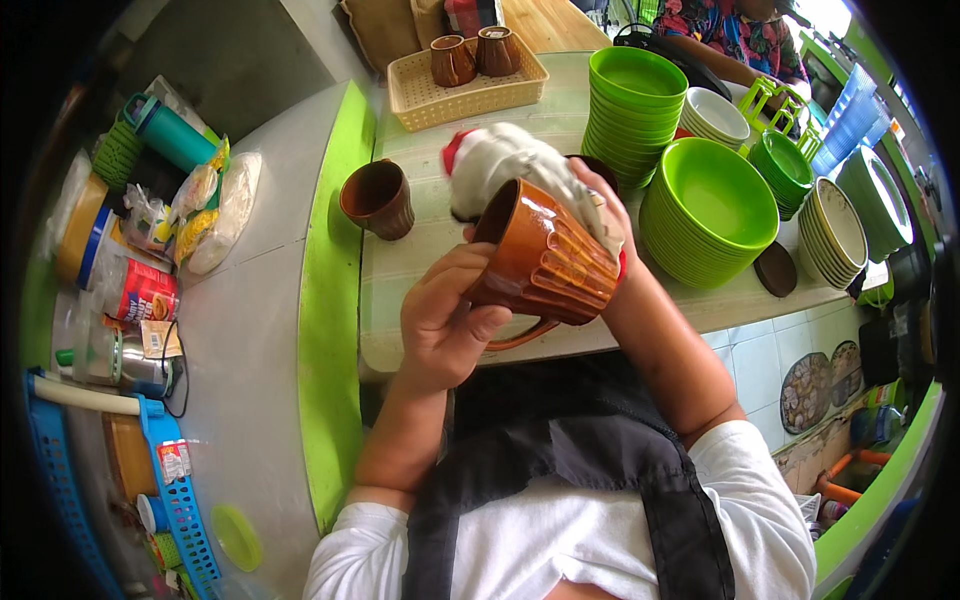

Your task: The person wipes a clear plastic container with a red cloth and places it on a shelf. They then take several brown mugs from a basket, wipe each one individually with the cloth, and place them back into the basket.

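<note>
A glossy brown ribbed mug (551, 251) is tilted in front of my chest, its handle pointing down toward me. My left hand (450, 319) grips it near the rim and handle. My right hand (611, 214) holds a bunched white cloth (510, 169) with red edges against the mug's far side and base. The cloth looks slightly blurred. To the left, another brown mug (379, 199) stands upright on the table. Part of a dark brown mug (600, 174) shows behind my right hand, mostly hidden.
A cream plastic basket (469, 105) holds two upturned brown mugs (476, 58). Stacked green bowls (709, 214) and taller green stacks (634, 112) stand at right, near white bowls (716, 116) and a dark round lid (775, 268). A person (731, 37) is across the table.
</note>
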Demonstrator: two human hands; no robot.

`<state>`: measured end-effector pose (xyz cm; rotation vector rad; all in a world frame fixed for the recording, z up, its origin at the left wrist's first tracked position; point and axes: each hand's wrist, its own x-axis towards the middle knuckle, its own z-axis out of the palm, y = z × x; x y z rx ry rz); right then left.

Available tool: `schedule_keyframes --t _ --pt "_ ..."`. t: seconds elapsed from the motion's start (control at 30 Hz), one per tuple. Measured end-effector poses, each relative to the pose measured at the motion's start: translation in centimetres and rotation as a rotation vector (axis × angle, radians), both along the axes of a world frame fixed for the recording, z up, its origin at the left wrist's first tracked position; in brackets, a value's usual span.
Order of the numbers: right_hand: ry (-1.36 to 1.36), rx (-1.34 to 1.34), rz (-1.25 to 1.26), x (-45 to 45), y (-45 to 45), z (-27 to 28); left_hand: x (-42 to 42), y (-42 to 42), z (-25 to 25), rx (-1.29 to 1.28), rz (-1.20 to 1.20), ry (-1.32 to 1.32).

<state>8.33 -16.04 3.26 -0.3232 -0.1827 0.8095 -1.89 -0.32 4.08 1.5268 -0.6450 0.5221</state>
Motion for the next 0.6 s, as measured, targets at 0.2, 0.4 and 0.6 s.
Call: schedule_keyframes --t 0.2,0.4,0.6 --pt "0.029 0.25 -0.176 -2.6 -0.4 -0.9 -0.9 -2.6 -1.3 0.125 0.339 -0.128" --pt "-0.2 0.006 -0.575 -3.1 -1.2 1.2 -1.8 -3.0 -1.4 -0.087 0.295 -0.084" --pt "-0.674 -0.483 -0.887 -5.5 -1.2 2.8 -1.3 -2.8 -0.3 -0.357 0.177 0.097"
